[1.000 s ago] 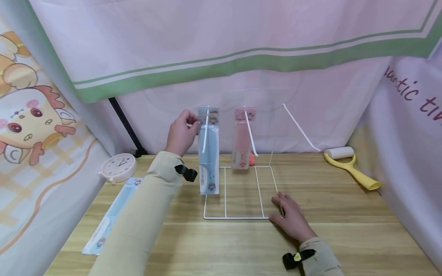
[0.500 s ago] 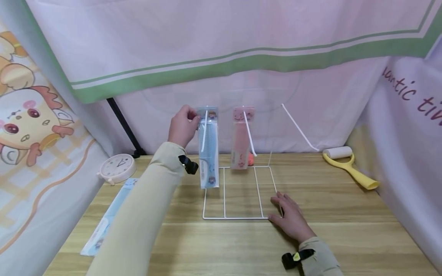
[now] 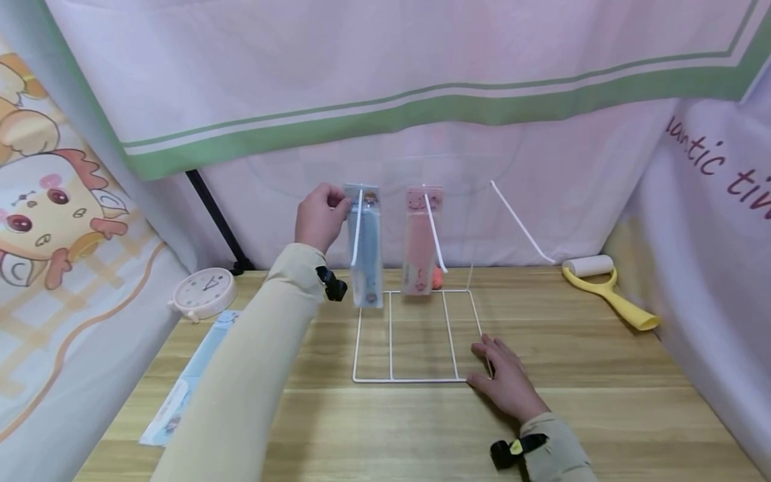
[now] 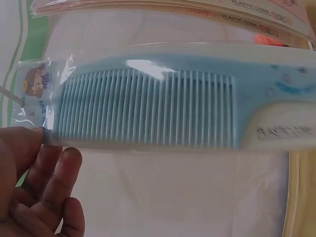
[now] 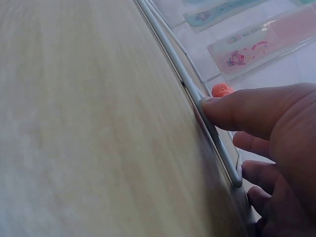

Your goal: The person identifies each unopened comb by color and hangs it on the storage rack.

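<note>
Hanging item: pale blue plastic comb in a clear glossy sleeve (image 3: 365,248), long and flat, fine straight teeth, upright on the left prong of the white wire rack (image 3: 415,335).
Left hand (image 3: 317,217): fingers curled, pinching the sleeve's top left corner (printed cartoon header just beside the fingertips (image 4: 52,165)).
Neighbour: pink plastic comb in a matching sleeve (image 3: 419,241), hanging just right of the blue one.
Right hand (image 3: 506,385): fingers spread flat, thumb pressing the rack's thin rounded base wire against the wood-grain table (image 3: 602,402).
</note>
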{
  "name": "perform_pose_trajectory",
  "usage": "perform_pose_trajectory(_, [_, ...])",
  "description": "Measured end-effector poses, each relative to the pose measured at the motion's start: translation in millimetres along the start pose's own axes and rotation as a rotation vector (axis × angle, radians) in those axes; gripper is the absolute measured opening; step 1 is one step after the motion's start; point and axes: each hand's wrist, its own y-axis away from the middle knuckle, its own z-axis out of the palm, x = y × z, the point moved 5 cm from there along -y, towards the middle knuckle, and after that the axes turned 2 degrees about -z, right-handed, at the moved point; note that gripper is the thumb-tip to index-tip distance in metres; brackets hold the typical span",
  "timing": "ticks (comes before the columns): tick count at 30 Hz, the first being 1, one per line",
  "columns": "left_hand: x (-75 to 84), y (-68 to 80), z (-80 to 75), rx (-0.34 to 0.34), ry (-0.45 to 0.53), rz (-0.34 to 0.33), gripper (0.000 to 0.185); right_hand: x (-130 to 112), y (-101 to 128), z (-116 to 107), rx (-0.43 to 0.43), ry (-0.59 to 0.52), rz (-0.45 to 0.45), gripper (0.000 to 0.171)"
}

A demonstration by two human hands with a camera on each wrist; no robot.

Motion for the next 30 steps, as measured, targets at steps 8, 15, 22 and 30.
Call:
perform_pose_trajectory(8, [-18.7, 4.6, -0.1, -0.006, -0.032, -0.002, 0.019, 0.4, 0.3, 0.3, -0.003, 0.004, 0.007, 0.055])
perform_pose_trajectory(15, [-49.1, 14.8, -0.9, -0.032, -0.016, -0.014, 0.017, 1.4, -0.9, 1.1, -0.005, 0.000, 0.013, 0.057])
perform_pose_trajectory(22, [-82.9, 36.1, -5.9, -0.050, 0.009, -0.061, 0.022, 2.6, -1.5, -0.1, -0.028, -0.001, 0.033, 0.058])
perform_pose_trajectory(30, [-127.7, 62.2, -14.4, -0.039, 0.026, -0.165, 0.025, 3.7, -2.6, 3.1, -0.033, 0.004, 0.034, 0.060])
